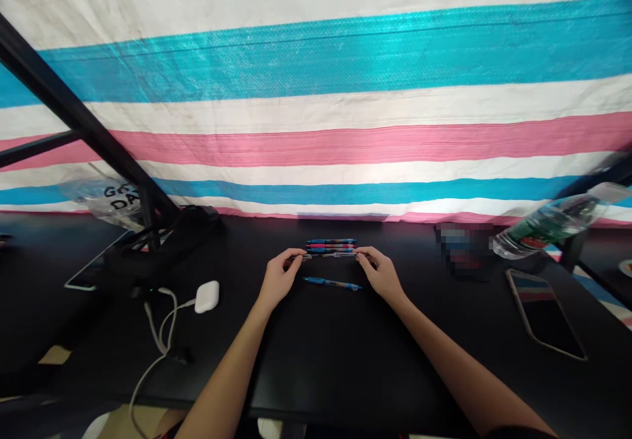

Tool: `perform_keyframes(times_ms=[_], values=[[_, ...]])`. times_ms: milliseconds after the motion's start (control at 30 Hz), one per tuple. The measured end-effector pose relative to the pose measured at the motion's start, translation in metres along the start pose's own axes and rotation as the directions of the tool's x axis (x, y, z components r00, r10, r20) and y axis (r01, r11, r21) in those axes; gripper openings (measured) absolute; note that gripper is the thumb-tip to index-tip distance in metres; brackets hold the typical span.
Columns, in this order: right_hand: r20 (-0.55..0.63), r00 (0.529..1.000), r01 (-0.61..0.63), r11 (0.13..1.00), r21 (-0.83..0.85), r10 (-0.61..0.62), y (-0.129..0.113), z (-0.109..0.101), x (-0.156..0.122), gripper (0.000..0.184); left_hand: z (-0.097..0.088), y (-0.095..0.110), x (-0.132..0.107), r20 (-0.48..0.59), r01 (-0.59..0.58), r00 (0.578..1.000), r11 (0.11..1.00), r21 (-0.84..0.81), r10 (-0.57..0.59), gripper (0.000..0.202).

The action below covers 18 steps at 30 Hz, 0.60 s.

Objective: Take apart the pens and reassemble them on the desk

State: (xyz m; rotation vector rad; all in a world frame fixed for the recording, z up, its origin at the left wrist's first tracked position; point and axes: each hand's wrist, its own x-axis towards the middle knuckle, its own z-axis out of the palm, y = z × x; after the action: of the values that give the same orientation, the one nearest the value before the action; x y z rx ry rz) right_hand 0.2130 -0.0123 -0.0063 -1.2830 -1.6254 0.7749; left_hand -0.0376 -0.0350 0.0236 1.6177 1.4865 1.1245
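On a black table (345,360), my left hand (279,277) and my right hand (380,273) each pinch one end of a dark pen (330,255) lying crosswise. Just behind that pen, a small row of pens (330,245) in blue and pink lies side by side. One blue pen (332,284) rests alone on the table between my hands, closer to me. Both hands have their fingers closed on the pen's tips.
A white earbud case (207,296) and a white cable (160,334) lie at the left near a black stand (148,241). At the right sit a smartphone (546,314) and a tipped plastic water bottle (553,222). A striped tarp (316,97) hangs behind.
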Motion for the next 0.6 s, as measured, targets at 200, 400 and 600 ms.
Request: perform_keyframes(times_ms=[200, 400, 600], values=[[0.077, 0.996, 0.053, 0.998, -0.037, -0.05, -0.007, -0.001, -0.003, 0.03, 0.004, 0.002, -0.002, 0.104, 0.015, 0.995, 0.995, -0.095, -0.005, 0.027], [0.163, 0.987, -0.005, 0.999, 0.036, -0.001, -0.006, -0.002, -0.003, 0.03, 0.004, 0.005, -0.002, 0.13, 0.037, 0.991, 0.985, -0.166, -0.015, 0.032], [0.242, 0.969, -0.058, 0.996, 0.061, 0.042, -0.011, -0.004, -0.002, 0.031, 0.004, 0.01, -0.004, 0.163, 0.053, 0.986, 0.984, -0.17, -0.025, 0.031]])
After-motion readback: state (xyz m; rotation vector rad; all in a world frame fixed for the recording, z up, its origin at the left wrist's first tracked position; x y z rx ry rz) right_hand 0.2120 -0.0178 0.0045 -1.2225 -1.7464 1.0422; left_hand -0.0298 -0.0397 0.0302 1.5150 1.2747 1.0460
